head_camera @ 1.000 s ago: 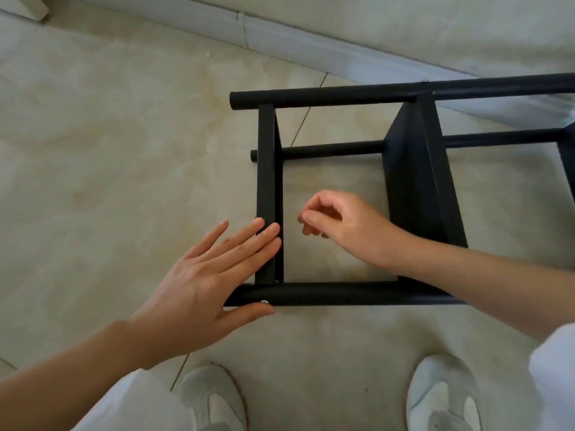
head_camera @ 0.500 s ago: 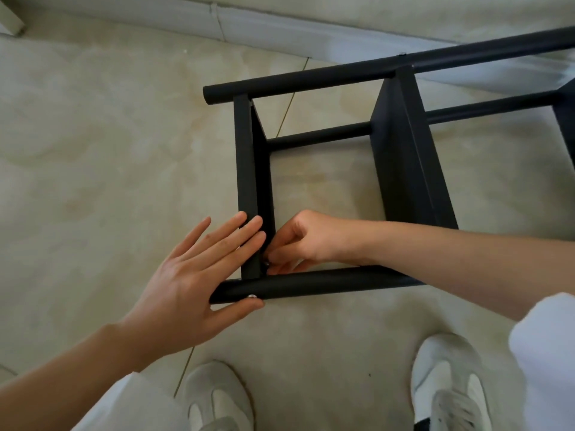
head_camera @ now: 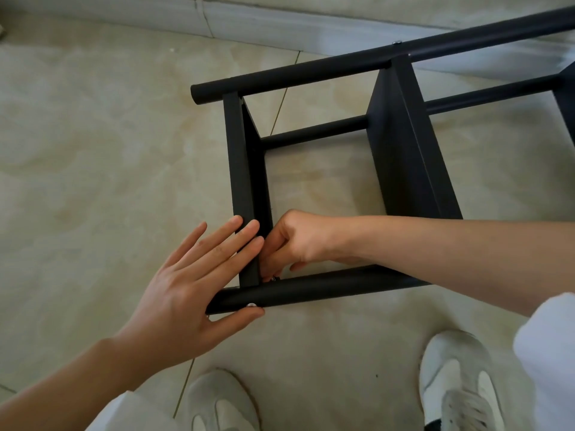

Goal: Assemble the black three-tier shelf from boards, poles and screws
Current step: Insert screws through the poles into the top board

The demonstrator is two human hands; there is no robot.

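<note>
Flat left hand against shelf end board

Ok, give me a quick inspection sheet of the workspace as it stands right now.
Surface: beige tiled floor.
Job's things: black shelf lying on its side; end board meets near pole; screw head in that pole.
Clutter: nothing seen.
Grippers: left hand flat against board and pole; right hand pinches something small at the inner corner.
Cables: nothing seen.
Surroundings: baseboard, white shoes.
</note>
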